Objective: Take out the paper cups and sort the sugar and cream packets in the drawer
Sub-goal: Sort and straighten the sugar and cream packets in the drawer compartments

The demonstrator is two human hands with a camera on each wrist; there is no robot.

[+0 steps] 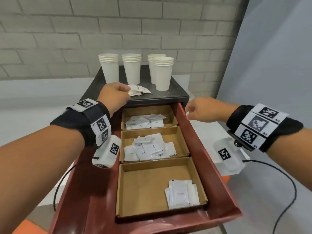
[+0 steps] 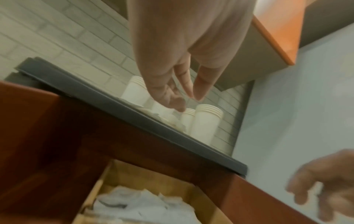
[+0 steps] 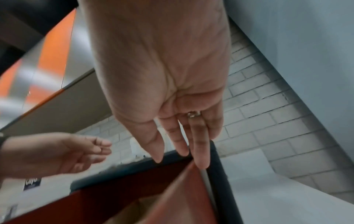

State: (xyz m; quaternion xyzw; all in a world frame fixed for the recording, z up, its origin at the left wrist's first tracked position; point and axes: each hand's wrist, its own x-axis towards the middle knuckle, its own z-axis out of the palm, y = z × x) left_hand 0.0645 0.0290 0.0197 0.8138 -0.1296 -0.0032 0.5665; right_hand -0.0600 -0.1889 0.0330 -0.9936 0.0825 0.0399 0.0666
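Several stacks of white paper cups (image 1: 132,69) (image 2: 205,122) stand on the dark cabinet top (image 1: 176,92). A small heap of white packets (image 1: 139,90) lies in front of them. My left hand (image 1: 116,95) (image 2: 187,100) hovers at that heap with loose fingers and holds nothing. The red drawer (image 1: 199,149) is pulled out with three cardboard compartments. White packets (image 1: 145,121) fill the far one, Cream packets (image 1: 150,147) the middle one, and a few Cream packets (image 1: 182,195) lie in the near one. My right hand (image 1: 194,109) (image 3: 182,154) hangs open by the drawer's far right corner.
A grey brick wall (image 1: 67,39) rises behind the cabinet and a pale panel (image 1: 270,65) stands at the right. Black cables (image 1: 287,179) trail from the wrist cameras beside the drawer. An orange-edged surface (image 2: 275,34) shows in the wrist views.
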